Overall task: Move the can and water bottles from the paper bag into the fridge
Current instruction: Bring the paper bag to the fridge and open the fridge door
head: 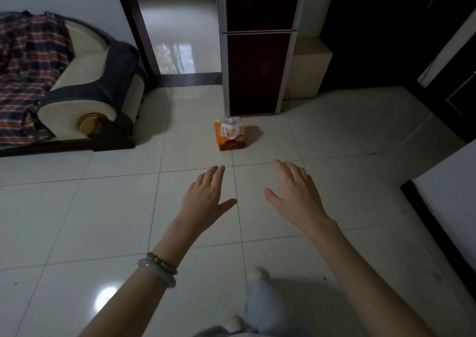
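Note:
An orange and white paper bag stands upright on the tiled floor, just in front of a tall dark-red fridge whose two doors are closed. What the bag holds is hidden from here. My left hand and my right hand are stretched out palm down over the floor, short of the bag, fingers spread and holding nothing. Two bracelets sit on my left wrist.
A cream and dark sofa with a plaid blanket fills the left side. An open doorway lies left of the fridge. Dark cabinets line the back right, and a white-topped dark-edged surface juts in at the right.

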